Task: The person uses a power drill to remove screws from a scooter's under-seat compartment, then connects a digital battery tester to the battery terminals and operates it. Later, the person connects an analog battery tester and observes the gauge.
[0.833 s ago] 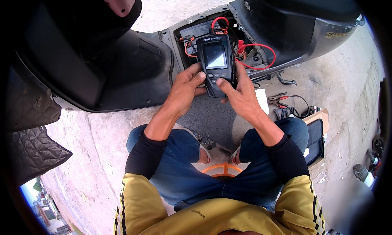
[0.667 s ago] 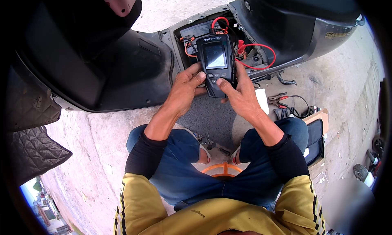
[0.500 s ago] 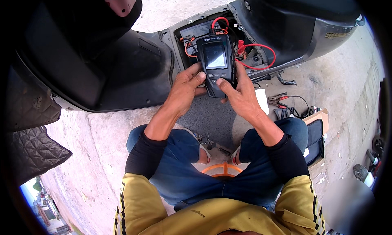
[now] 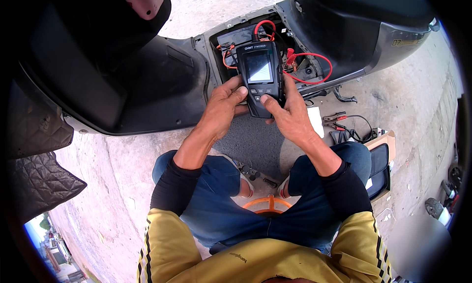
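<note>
Meter [image 4: 259, 77] lies 2 o'clock from your left hand [image 4: 221, 105], near 11 from your right hand [image 4: 290, 115] | both grip it, equally near | long axis nearly 12-to-6

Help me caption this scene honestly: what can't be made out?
All in the head view:
Handheld tester: its screen is unreadable, glare washing its lower part; its back faces away.
Left hand and right hand: some fingers hidden behind the tester.
Open compartment: partly covered by the tester.
Scooter's rear body: top cut off by the upper edge.
Small dark items, below centre: too small to identify.
Pale patch, lower right: too blurred.
</note>
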Action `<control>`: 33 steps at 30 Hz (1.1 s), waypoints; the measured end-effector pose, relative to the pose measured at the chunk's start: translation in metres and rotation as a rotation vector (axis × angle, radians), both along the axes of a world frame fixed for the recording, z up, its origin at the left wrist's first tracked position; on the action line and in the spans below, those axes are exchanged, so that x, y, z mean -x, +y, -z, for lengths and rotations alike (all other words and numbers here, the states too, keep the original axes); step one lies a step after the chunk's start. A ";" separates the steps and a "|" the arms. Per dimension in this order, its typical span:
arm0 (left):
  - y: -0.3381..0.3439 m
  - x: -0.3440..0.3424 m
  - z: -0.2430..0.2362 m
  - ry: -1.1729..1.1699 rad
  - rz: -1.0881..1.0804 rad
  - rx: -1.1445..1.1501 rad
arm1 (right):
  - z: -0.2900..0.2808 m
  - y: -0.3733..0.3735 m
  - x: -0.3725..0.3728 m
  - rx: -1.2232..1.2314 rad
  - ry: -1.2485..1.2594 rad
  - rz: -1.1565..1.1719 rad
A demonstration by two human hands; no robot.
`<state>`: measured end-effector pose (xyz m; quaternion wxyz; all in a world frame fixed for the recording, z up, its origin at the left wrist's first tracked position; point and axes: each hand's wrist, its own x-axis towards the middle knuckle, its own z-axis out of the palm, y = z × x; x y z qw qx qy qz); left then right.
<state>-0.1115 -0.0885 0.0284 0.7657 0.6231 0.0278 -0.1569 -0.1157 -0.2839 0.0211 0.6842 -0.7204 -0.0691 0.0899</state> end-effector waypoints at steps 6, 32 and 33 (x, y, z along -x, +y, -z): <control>0.001 0.000 0.001 0.004 -0.007 -0.012 | 0.001 0.001 0.001 0.001 -0.005 0.006; 0.002 0.000 0.001 -0.002 -0.002 0.027 | 0.002 0.002 0.000 -0.005 -0.011 0.000; 0.002 0.000 0.002 -0.003 0.000 0.023 | 0.002 0.001 0.000 -0.003 0.007 -0.011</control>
